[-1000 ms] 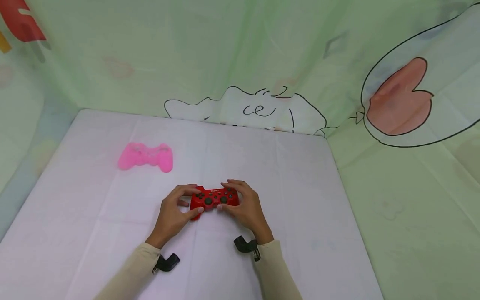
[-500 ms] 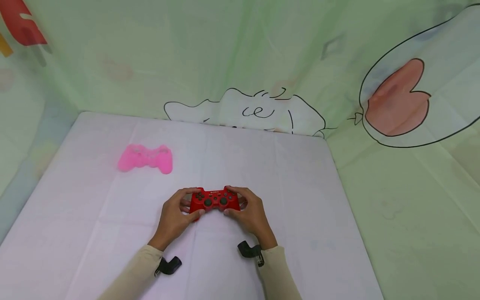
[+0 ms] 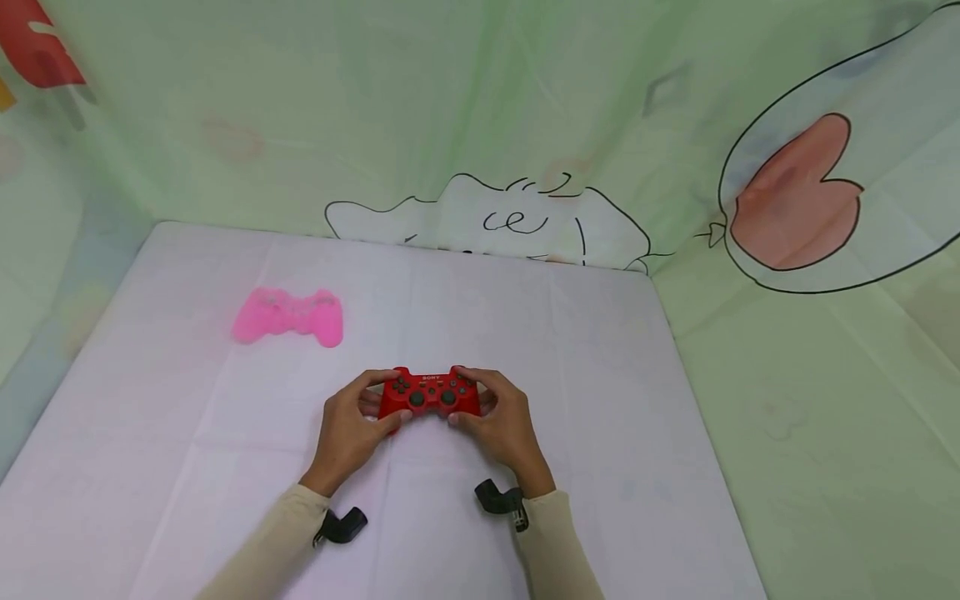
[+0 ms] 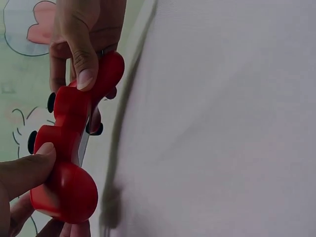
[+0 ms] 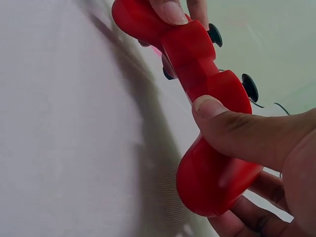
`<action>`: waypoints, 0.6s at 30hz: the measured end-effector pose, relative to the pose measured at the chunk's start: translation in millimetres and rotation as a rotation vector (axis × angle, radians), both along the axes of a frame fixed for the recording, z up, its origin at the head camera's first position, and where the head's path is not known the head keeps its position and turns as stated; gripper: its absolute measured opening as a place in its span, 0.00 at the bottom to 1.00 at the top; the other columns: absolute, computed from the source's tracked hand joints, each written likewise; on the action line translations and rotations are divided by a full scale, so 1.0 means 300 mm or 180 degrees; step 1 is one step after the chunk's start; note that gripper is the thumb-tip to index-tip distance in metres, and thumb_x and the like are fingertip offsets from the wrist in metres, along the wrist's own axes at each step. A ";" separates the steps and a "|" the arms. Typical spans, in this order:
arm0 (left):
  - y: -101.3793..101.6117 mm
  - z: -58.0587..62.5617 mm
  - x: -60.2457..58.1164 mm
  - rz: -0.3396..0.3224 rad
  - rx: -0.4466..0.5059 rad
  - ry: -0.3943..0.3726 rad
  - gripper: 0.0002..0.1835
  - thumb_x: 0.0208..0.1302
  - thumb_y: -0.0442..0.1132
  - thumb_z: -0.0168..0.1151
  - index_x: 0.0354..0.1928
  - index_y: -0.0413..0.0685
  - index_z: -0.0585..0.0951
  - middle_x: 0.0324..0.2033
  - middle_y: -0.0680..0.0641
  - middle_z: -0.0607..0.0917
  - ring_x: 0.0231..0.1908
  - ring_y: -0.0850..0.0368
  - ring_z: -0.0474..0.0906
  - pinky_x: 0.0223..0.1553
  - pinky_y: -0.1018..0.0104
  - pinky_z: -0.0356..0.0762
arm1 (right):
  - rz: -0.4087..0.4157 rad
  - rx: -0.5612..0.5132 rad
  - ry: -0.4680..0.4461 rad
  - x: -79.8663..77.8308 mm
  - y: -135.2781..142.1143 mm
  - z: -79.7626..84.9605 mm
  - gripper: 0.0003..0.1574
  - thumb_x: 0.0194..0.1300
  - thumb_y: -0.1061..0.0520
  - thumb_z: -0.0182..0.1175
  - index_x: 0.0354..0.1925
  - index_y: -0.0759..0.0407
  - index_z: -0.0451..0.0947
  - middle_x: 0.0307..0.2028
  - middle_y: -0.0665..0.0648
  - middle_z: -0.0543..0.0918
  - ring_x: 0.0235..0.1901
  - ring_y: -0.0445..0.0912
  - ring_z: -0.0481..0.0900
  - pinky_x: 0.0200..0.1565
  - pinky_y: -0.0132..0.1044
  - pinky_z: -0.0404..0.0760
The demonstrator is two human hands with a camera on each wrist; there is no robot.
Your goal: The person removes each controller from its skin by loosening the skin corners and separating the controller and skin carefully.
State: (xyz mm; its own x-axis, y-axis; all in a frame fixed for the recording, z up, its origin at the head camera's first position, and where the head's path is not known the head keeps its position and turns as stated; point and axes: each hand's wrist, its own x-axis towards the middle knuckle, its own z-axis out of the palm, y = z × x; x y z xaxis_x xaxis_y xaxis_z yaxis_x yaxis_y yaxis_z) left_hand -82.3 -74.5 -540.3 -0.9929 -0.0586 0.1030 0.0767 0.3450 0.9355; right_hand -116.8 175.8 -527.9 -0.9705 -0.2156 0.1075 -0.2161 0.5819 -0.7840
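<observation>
A red game controller [image 3: 430, 395] with SONY lettering and two black thumbsticks is held between both hands above the table. My left hand [image 3: 351, 425] grips its left end, thumb on the near edge and index finger along the top. At the other end my right hand [image 3: 501, 421] grips in the same way, with its thumb near the right stick. In the left wrist view the controller [image 4: 69, 148] is seen from its near side, fingers wrapped underneath each handle. The right wrist view shows the right thumb pressing the controller [image 5: 217, 182] close to one stick.
A pink silicone controller cover [image 3: 288, 317] lies at the back left of the white-covered table [image 3: 600, 375]. Green printed cloth [image 3: 375, 100] hangs behind and beside the table. A black wrist camera [image 3: 498, 498] sits on each wrist.
My right hand has shifted from over the controller's right front to its right end, fingers now curled behind it. The left hand keeps its hold. The pink cover stays put.
</observation>
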 end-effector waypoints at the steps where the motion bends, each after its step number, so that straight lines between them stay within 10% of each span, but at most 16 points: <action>1: 0.001 0.006 -0.007 -0.0011 0.0003 0.0029 0.30 0.56 0.40 0.84 0.61 0.65 0.85 0.44 0.48 0.89 0.37 0.57 0.87 0.38 0.68 0.86 | -0.0017 0.0001 0.0023 -0.002 0.001 0.007 0.47 0.51 0.57 0.85 0.67 0.35 0.81 0.61 0.46 0.85 0.40 0.46 0.82 0.44 0.39 0.84; 18: 0.049 0.091 -0.189 -0.0180 0.0066 0.0179 0.30 0.57 0.38 0.83 0.61 0.64 0.86 0.49 0.49 0.90 0.42 0.52 0.86 0.47 0.54 0.88 | -0.0311 -0.0064 0.0098 -0.111 0.044 0.094 0.46 0.55 0.62 0.83 0.68 0.34 0.81 0.62 0.50 0.84 0.42 0.52 0.83 0.46 0.49 0.85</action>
State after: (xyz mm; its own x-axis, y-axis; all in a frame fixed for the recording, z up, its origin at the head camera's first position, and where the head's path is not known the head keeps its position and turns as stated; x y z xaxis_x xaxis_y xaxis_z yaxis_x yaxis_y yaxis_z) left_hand -138.9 -59.8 -513.1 -0.9874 -0.0053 0.1580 0.1481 0.3193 0.9360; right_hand -150.2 188.9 -499.7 -0.9830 -0.1177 0.1410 -0.1834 0.5856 -0.7896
